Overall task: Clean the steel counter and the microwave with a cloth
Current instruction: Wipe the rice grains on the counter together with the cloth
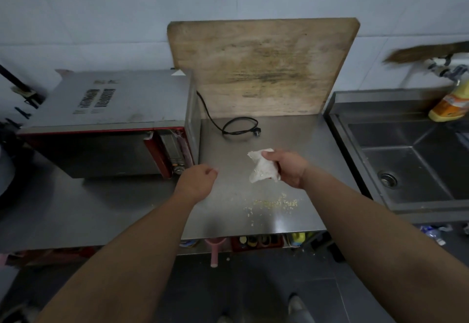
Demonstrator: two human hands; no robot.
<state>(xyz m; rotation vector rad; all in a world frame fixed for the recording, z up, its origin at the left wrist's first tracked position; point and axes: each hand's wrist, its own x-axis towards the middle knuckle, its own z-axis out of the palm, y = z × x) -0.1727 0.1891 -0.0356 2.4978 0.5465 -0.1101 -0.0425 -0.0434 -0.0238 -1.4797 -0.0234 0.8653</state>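
My right hand (289, 167) grips a crumpled white cloth (261, 167) just above the steel counter (228, 150). A patch of yellowish crumbs (274, 203) lies on the counter near its front edge, below the cloth. My left hand (198, 179) hovers over the counter with fingers loosely curled and holds nothing, close to the front right corner of the microwave (109, 124). The microwave is grey on top with a red-trimmed front and stands on the left part of the counter.
A large worn wooden cutting board (264, 66) leans on the tiled wall behind the counter. A black power cord with plug (236, 127) lies coiled beside the microwave. A steel sink (411, 160) is at the right, with a yellow bottle (449, 106) at its back.
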